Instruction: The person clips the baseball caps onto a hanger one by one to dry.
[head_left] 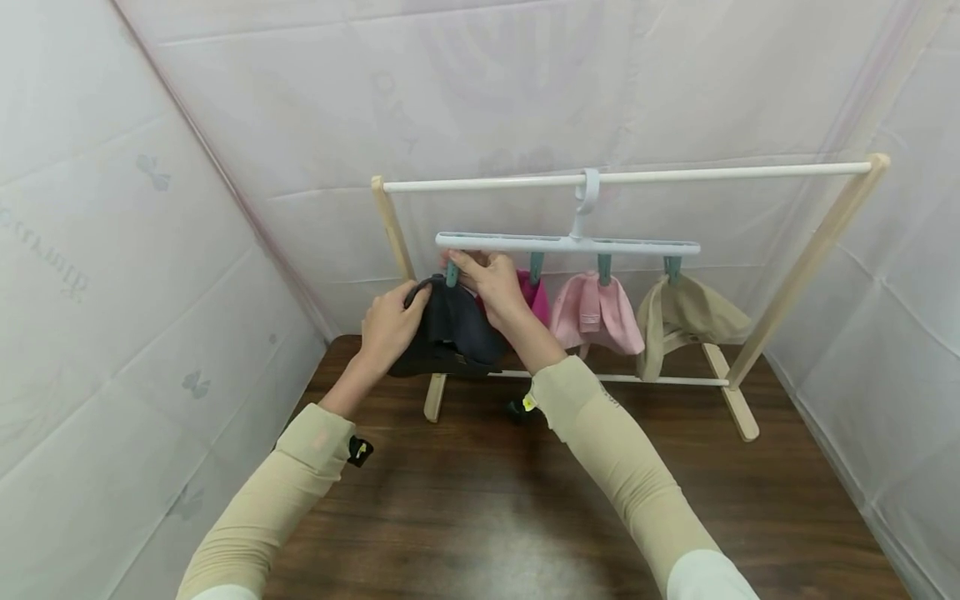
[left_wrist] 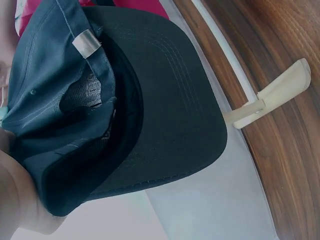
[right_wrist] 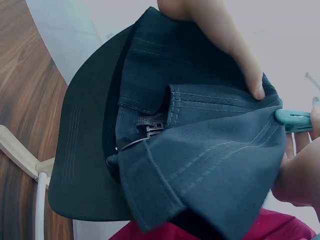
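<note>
A dark navy baseball cap (head_left: 465, 329) hangs crown up at the left end of a white clip hanger (head_left: 517, 242). My left hand (head_left: 390, 325) grips the crown's left side, thumb in front. In the right wrist view that thumb (right_wrist: 252, 82) presses the fabric near a teal clip (right_wrist: 294, 120), whose tip is at the crown's edge. With my right hand (head_left: 498, 287) I pinch this clip at its upper end, just below the hanger bar. The cap's strap with its metal buckle (left_wrist: 87, 44) and its brim (left_wrist: 175, 100) show in the left wrist view.
To the right, a magenta cap (head_left: 536, 298), a pink cap (head_left: 592, 312) and a beige cap (head_left: 686, 308) hang from teal clips. The hanger hooks over the white rail (head_left: 712, 175) of a wooden-legged rack on a brown table (head_left: 450, 500). White sheeting (head_left: 112, 292) surrounds it.
</note>
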